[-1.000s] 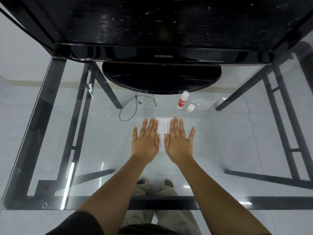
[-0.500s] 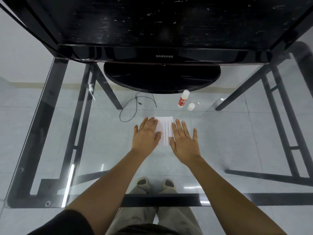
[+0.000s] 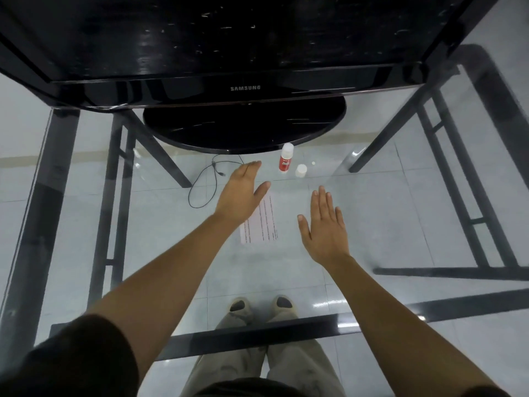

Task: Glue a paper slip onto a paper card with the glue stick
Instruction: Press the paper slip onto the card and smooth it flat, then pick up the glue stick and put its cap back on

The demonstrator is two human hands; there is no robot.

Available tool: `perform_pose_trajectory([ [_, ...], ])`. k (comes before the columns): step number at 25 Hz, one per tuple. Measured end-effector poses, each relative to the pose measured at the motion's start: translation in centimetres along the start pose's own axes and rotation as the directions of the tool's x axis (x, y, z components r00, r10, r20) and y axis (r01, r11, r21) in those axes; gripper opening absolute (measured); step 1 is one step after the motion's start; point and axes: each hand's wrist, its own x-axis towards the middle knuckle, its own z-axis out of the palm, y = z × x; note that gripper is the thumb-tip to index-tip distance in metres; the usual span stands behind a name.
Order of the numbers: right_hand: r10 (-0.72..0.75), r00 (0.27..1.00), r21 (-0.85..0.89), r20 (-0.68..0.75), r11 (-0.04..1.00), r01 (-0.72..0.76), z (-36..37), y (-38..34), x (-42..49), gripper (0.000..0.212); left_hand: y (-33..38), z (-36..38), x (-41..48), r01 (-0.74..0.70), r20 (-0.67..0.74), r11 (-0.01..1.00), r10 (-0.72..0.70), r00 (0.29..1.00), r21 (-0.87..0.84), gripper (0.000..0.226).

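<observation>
A white paper with printed lines (image 3: 262,222) lies flat on the glass table, between my two hands. My left hand (image 3: 243,191) hovers over the paper's upper left part with straight fingers, reaching toward the far side; it covers that corner. My right hand (image 3: 325,227) is flat and open to the right of the paper, apart from it. A white glue stick with a red label (image 3: 285,161) stands upright beyond the paper, and its white cap (image 3: 301,170) sits just to its right. I cannot tell slip from card.
A black Samsung monitor (image 3: 246,87) with a round base (image 3: 243,130) stands at the table's far side, close behind the glue stick. A thin black cable (image 3: 200,184) loops left of my left hand. Dark table frame bars (image 3: 458,196) show through the glass.
Both hands have lifted off the paper. My left hand moved forward toward the glue stick; my right hand slid away to the right, leaving the paper uncovered.
</observation>
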Motion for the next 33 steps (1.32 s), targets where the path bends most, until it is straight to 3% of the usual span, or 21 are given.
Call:
perform_pose_trajectory([
  [5, 0.040, 0.999, -0.046, 0.009, 0.998, -0.040, 0.5, 1.2, 0.1, 0.074, 2.4, 1.1, 4.3, 0.055, -0.006, 0.980, -0.057, 0.998, -0.193, 0.060],
  [10, 0.051, 0.999, -0.059, 0.011, 0.997, -0.050, 0.5, 1.2, 0.3, 0.070, 3.1, 1.9, 5.1, 0.032, -0.031, 0.968, -0.041, 0.999, -0.249, 0.038],
  [16, 0.036, 0.999, -0.032, 0.022, 0.999, -0.035, -0.4, 1.0, 0.1, 0.069, 3.6, 0.3, 4.0, 0.041, -0.006, 0.942, -0.045, 0.999, -0.334, 0.031],
  [18, 0.017, 1.000, 0.054, -0.021, 0.998, -0.016, -2.3, 0.3, 0.5, 0.068, 3.6, -1.3, 3.2, 0.076, 0.049, 0.917, -0.061, 0.997, -0.391, 0.031],
  [23, -0.036, 0.974, 0.372, -0.224, 0.921, 0.119, -9.3, -3.6, 1.3, 0.055, 3.5, -6.8, -1.0, 0.195, 0.132, 0.741, -0.143, 0.981, -0.643, 0.028],
  [26, -0.077, 0.969, 0.488, -0.233, 0.853, 0.185, -12.3, -5.8, 1.0, 0.047, 3.7, -9.2, -3.3, 0.194, 0.113, 0.740, -0.159, 0.981, -0.644, 0.037],
  [33, -0.192, 0.971, 0.701, -0.144, 0.672, 0.237, -16.9, -10.6, -0.7, 0.047, 4.9, -12.9, -6.4, 0.083, -0.039, 0.737, -0.147, 0.988, -0.671, 0.028],
])
